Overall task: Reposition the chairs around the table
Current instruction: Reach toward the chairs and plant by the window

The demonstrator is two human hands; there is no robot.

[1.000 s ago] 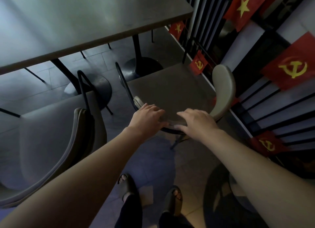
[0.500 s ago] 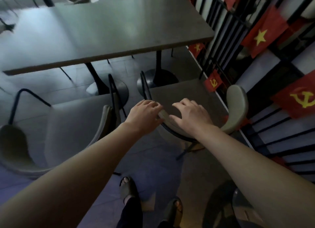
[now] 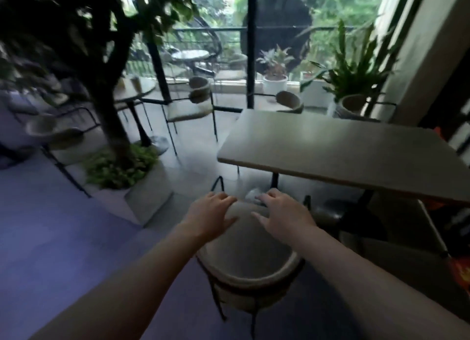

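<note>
A beige chair (image 3: 248, 276) with a curved backrest and thin black legs stands just in front of me, facing the left end of the long grey table (image 3: 330, 149). My left hand (image 3: 212, 214) and my right hand (image 3: 281, 214) are held out side by side over the chair's seat, fingers spread and holding nothing. The frame is blurred, so I cannot tell whether the fingertips touch the seat. Another beige chair (image 3: 290, 101) stands at the table's far side.
A concrete planter (image 3: 146, 187) with a tree stands close on the left of the chair. Behind it are a round table (image 3: 134, 88) and more chairs (image 3: 190, 107) (image 3: 57, 136). The table's dark pedestal base (image 3: 330, 210) is on the right, and potted plants (image 3: 352, 103) line the window.
My hands have left the backrest of the chair by the railing. The view has swung left and up, and both hands now hover open over the neighbouring chair.
</note>
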